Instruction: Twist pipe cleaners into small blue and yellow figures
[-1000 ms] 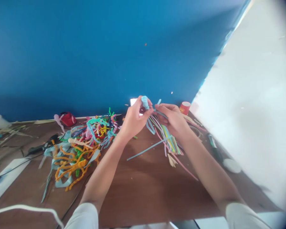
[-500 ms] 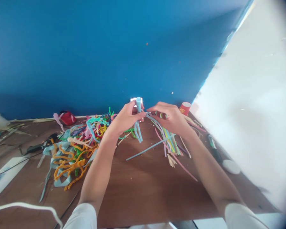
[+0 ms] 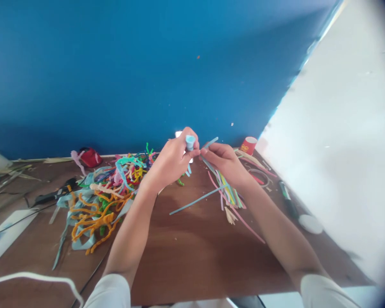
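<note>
Head view: gripping pale-blue roll [image 3: 190, 142] in curled left hand [image 3: 172, 160]; pinching pale-blue strip [image 3: 212, 141] with right hand [image 3: 227, 160], pressed together at fingertips, just beside; holding both above brown table [image 3: 192, 261], near strip bundle [image 3: 230, 192].

2 sleeves [image 3: 112, 291] – short, white

Light-blue roll [image 3: 190, 143], flared round top tipped toward the viewer, centre of the frame — light-blue strip [image 3: 212, 141], thin, slanting, just right of it
</note>
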`<state>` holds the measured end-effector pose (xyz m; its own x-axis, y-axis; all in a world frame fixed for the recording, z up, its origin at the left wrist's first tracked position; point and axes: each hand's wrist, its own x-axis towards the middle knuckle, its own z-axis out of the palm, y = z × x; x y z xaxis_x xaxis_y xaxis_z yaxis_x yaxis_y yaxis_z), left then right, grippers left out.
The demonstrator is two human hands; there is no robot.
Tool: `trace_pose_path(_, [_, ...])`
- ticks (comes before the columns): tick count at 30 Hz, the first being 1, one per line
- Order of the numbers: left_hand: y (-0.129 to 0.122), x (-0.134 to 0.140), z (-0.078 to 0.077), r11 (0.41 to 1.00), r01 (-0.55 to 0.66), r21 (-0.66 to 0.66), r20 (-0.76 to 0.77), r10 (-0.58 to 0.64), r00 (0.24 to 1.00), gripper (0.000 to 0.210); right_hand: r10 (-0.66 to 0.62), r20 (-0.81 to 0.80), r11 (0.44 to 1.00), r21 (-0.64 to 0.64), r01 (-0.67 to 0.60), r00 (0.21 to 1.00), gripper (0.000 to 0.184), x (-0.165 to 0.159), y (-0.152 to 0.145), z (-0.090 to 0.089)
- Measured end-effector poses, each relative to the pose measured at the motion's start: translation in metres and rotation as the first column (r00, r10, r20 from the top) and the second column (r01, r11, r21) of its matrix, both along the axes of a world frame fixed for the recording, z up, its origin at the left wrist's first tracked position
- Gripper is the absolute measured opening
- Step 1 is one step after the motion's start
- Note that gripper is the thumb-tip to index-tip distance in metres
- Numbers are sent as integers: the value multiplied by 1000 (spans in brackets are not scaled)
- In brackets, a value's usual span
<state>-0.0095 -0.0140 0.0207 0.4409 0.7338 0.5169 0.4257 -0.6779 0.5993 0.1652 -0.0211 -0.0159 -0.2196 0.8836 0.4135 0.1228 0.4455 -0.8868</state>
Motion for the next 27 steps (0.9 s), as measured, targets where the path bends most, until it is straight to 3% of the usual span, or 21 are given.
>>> trace_pose_path(2, [-2,1,0,999,-17,48,-24,19,1000,4,45,-161,989,-134,-67,986,34,-1,-1,0])
trace_pose_path(4, [-2,2,-1,998,-24,57,-19,25,1000,7,46,-237,980,-176,-90,970,34,-1,-1,1])
trace_pose_path(8, [0,4,-3,999,-13,-38,60,16,998,13,2,-177,991,-129,-25,984,35,2,2,0])
trace_pose_path(10, [1,5,-4,994,-4,-114,139,20,990,15,-65,-83,997,-53,61,994,33,4,4,-1])
trace_pose_path(12, [3,6,-5,983,5,-184,215,36,976,16,-209,14,971,119,206,978,27,7,7,-1])
trace_pose_path(15, [8,4,-7,966,13,-257,279,61,958,18,-422,110,831,445,335,900,19,11,8,-2])
trace_pose_path(17, [11,2,-9,957,26,-290,291,63,955,19,-455,183,758,594,271,872,17,14,9,-3])
trace_pose_path(19, [14,1,-10,948,44,-315,292,53,955,21,-437,258,724,669,167,861,17,16,9,-4])
trace_pose_path(27, [12,2,-8,919,103,-379,301,17,953,23,-515,445,650,760,-5,733,19,22,8,-1])
